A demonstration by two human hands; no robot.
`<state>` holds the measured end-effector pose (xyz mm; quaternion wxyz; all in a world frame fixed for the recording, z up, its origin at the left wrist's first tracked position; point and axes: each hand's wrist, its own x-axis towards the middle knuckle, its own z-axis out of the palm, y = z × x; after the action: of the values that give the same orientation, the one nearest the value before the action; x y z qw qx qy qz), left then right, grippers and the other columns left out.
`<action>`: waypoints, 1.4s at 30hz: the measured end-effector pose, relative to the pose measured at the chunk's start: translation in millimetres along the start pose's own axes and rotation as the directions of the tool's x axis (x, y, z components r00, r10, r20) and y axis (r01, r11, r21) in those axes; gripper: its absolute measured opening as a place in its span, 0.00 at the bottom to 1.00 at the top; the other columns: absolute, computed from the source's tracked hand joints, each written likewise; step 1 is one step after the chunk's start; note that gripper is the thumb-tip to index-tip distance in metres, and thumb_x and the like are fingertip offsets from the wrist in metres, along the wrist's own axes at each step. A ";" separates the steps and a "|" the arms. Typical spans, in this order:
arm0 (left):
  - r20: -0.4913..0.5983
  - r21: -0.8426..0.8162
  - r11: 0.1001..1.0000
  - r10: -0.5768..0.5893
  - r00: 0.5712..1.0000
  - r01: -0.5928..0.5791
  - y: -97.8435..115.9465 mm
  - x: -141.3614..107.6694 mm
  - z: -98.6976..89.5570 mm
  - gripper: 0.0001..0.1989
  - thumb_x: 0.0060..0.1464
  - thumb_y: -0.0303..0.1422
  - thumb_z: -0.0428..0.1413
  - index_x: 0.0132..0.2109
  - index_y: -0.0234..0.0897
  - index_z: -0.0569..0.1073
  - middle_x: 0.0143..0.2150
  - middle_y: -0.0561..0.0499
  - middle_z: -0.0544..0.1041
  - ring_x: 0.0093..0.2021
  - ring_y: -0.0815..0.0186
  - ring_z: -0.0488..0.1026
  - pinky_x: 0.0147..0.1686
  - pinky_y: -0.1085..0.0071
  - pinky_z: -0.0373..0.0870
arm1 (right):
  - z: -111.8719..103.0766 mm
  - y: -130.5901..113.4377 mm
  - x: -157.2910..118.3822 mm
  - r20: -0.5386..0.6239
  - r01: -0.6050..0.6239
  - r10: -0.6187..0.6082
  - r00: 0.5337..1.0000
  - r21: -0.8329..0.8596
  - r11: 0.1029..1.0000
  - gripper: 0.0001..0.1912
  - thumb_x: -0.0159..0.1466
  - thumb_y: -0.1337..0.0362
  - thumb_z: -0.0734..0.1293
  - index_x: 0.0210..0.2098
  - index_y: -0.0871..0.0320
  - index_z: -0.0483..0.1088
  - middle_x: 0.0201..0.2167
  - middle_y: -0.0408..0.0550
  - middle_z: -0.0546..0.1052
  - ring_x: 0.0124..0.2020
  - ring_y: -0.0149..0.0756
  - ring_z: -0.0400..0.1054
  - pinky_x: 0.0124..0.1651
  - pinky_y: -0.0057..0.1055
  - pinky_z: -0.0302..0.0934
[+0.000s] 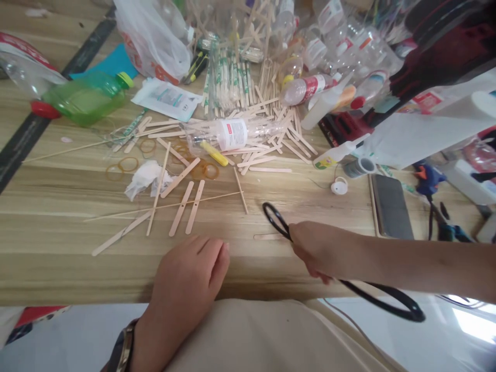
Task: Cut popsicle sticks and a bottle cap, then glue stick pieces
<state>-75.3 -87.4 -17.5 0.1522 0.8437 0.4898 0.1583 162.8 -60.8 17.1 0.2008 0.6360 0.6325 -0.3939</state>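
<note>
- A black cord-like loop [414,313] is gripped in the right hand [315,248], fingers closed round its middle; one bend is held out over the wooden table [77,276], the other is hung past the table's front edge.
- Just by that hand, a flat stick [267,236] is seen on the tabletop, its right end hidden.
- Over to the left hand [188,274]: it is held low near the table's front edge, back upward, fingers curled under; whether anything is gripped cannot be told.
- Just beyond it, two holed craft sticks [181,209] are laid side by side, slanted, and a long thin skewer [127,212] is stretched across that area.
- Behind these, a crumpled tissue [143,178] is spotted, with rubber bands [127,164] scattered near.
- Further back, a labelled clear bottle [234,134] is laid among heaped sticks [267,155], a yellow tool [214,153] just in front.
- Out right, a dark phone [393,206] is laid flat, pliers [451,222] and a blue glue gun [428,178] placed beyond.
- At far left, a green bottle [89,98] is tipped on its side.
</note>
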 end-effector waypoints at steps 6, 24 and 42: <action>0.021 -0.028 0.999 0.038 0.999 -0.037 11.1 8.9 0.7 0.16 0.63 0.28 0.45 0.27 0.37 0.69 0.25 0.50 0.73 0.27 0.60 0.70 0.26 0.65 0.62 | -0.6 -6.1 1.5 0.318 -0.217 0.138 0.938 0.229 0.949 0.22 0.61 0.73 0.53 0.13 0.58 0.62 0.13 0.49 0.73 0.12 0.30 0.67 0.12 0.22 0.53; 0.305 -0.011 0.999 0.051 0.951 -0.050 64.2 37.3 11.2 0.11 0.65 0.31 0.46 0.44 0.35 0.73 0.38 0.44 0.80 0.38 0.56 0.77 0.37 0.60 0.74 | 26.0 35.1 -32.2 -0.317 0.338 -0.356 0.879 -0.112 0.935 0.09 0.67 0.66 0.54 0.36 0.57 0.64 0.24 0.48 0.77 0.21 0.38 0.72 0.24 0.30 0.57; 0.169 -0.076 0.997 0.045 0.985 -0.032 74.4 25.8 25.8 0.13 0.58 0.22 0.45 0.43 0.36 0.72 0.30 0.48 0.79 0.30 0.59 0.77 0.31 0.65 0.73 | 42.4 43.2 -23.0 -0.478 0.507 -0.506 0.718 -0.140 0.851 0.14 0.63 0.73 0.56 0.41 0.62 0.72 0.29 0.54 0.79 0.27 0.39 0.74 0.25 0.28 0.60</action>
<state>5.4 -102.7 -7.1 0.2212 0.8573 0.4525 0.1064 196.5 -112.8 -1.9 -0.0849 0.5184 0.8114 -0.2564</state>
